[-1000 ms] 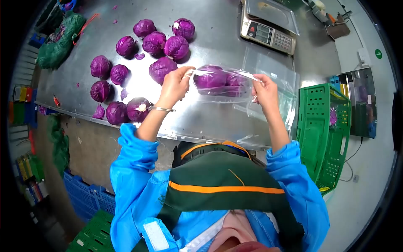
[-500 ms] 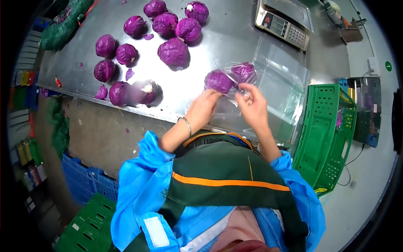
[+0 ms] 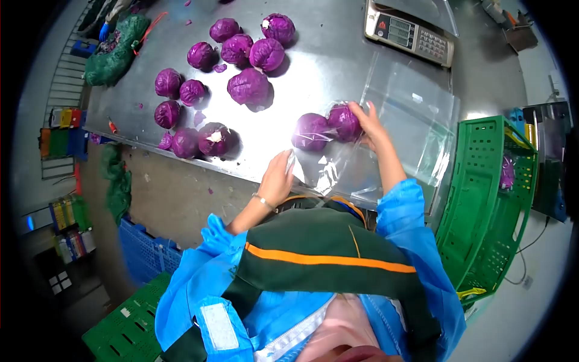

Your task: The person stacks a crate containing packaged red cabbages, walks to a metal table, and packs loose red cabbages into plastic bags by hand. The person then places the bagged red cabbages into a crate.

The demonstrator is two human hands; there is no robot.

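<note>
Two red cabbages lie side by side inside a clear plastic bag near the table's front edge, the left cabbage and the right cabbage. My left hand is closed on the bag's loose edge, low and left of the cabbages. Against the right side of the right cabbage, my right hand curls its fingers round it through the film; some fingertips are hidden. More clear plastic bags lie flat beside my right hand.
Several loose red cabbages sit on the metal table to the left. A digital scale stands at the back right. Right of the table is a green crate. A green net sack lies at the far left.
My hands have moved apart: the left down and leftward with the bag's edge, the right up onto the right cabbage. The bag's loose end now spreads toward me. The camera view has shifted slightly.
</note>
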